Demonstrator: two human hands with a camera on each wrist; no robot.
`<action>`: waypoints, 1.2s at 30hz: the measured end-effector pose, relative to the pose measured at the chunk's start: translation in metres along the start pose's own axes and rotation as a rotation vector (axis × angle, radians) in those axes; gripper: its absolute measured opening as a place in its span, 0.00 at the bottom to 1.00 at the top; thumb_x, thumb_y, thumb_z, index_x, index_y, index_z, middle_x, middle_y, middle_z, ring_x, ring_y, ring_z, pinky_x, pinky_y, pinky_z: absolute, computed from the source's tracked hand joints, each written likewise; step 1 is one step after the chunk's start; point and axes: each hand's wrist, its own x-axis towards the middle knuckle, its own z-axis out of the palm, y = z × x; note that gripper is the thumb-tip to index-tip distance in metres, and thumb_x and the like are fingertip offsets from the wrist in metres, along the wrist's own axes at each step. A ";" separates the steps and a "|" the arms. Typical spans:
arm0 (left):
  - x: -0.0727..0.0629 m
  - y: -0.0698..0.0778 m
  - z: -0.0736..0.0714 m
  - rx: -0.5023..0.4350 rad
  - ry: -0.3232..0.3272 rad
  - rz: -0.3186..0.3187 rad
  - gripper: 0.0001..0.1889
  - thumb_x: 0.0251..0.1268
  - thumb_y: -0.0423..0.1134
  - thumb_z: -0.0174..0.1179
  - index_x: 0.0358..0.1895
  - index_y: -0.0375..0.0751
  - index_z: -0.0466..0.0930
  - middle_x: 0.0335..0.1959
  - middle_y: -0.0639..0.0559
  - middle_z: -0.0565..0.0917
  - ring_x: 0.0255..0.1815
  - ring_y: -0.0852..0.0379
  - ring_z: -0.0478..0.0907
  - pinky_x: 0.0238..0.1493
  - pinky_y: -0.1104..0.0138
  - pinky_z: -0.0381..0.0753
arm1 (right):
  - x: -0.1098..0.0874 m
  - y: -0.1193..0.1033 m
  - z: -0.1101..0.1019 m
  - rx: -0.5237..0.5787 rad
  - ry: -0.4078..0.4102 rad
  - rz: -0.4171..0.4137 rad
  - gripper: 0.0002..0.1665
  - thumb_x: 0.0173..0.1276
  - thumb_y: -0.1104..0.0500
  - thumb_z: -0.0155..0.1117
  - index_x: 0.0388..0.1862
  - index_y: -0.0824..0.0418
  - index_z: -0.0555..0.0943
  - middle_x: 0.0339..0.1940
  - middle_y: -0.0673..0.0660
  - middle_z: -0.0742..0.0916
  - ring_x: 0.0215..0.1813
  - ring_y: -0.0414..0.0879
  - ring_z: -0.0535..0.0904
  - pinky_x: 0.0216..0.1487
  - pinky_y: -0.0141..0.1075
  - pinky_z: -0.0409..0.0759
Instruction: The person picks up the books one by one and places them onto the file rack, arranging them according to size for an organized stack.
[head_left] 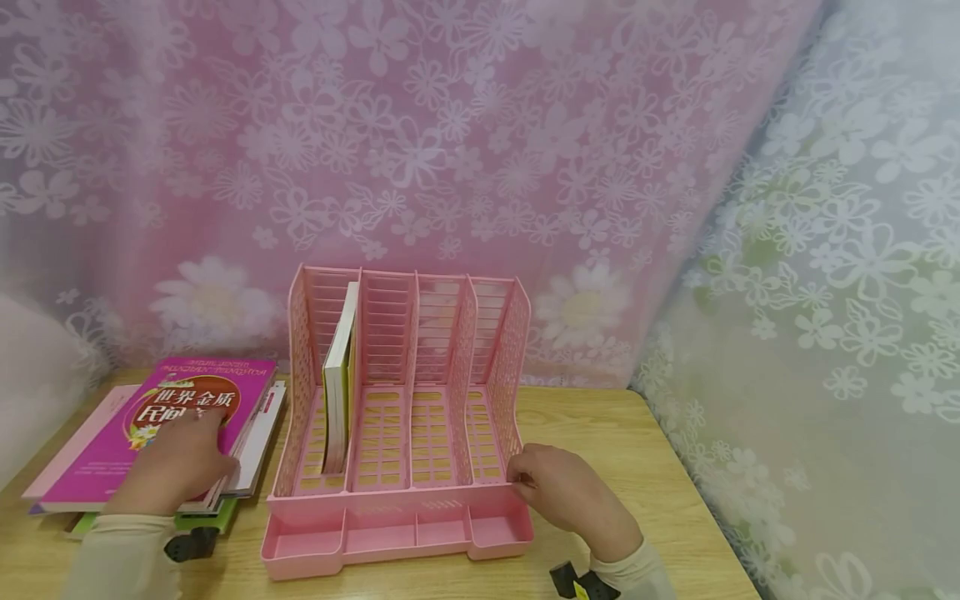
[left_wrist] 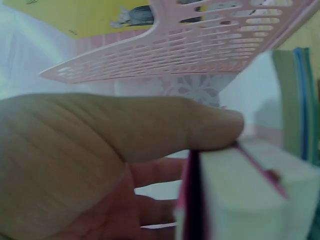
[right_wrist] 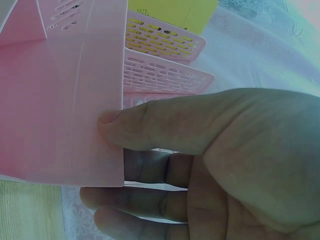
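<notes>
My left hand (head_left: 180, 458) lies over the magenta book (head_left: 251, 379) on top of a book stack at the left. In the left wrist view its thumb (left_wrist: 200, 125) bends over the edge of the thick book pages (left_wrist: 240, 195), the other fingers on the far side, gripping them. How many books it grips is hard to tell. My right hand (head_left: 577, 500) pinches the right front edge of a pink desk file rack (head_left: 405, 500); the right wrist view shows the thumb (right_wrist: 135, 130) on the panel, fingers behind. One book (head_left: 339, 400) stands upright in the rack's leftmost slot.
Below the magenta book lie other books, including a white one (head_left: 258, 454) and a green one (head_left: 217, 518). The rack's front has small tray compartments (head_left: 382, 537). It stands on a wooden table (head_left: 600, 417) before a flowered pink curtain (head_left: 450, 167).
</notes>
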 end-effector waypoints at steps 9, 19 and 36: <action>-0.008 0.001 -0.005 0.030 -0.047 0.089 0.42 0.51 0.34 0.69 0.72 0.24 0.64 0.61 0.15 0.68 0.59 0.16 0.69 0.46 0.33 0.77 | -0.001 0.000 0.000 0.001 0.006 0.009 0.06 0.66 0.61 0.74 0.31 0.55 0.85 0.27 0.41 0.77 0.28 0.33 0.69 0.32 0.33 0.73; -0.006 0.005 0.004 0.014 0.000 -0.054 0.55 0.49 0.54 0.77 0.70 0.17 0.60 0.63 0.06 0.54 0.61 0.06 0.53 0.49 0.22 0.67 | -0.001 0.001 0.001 0.003 0.001 0.002 0.03 0.66 0.62 0.74 0.33 0.56 0.87 0.29 0.42 0.81 0.31 0.33 0.74 0.36 0.35 0.79; -0.009 0.012 -0.005 -0.004 -0.037 -0.042 0.36 0.54 0.47 0.75 0.57 0.22 0.73 0.45 0.27 0.82 0.40 0.34 0.81 0.39 0.38 0.79 | -0.001 0.001 0.003 0.003 0.012 -0.004 0.07 0.66 0.62 0.74 0.30 0.54 0.84 0.27 0.40 0.78 0.29 0.33 0.70 0.33 0.34 0.75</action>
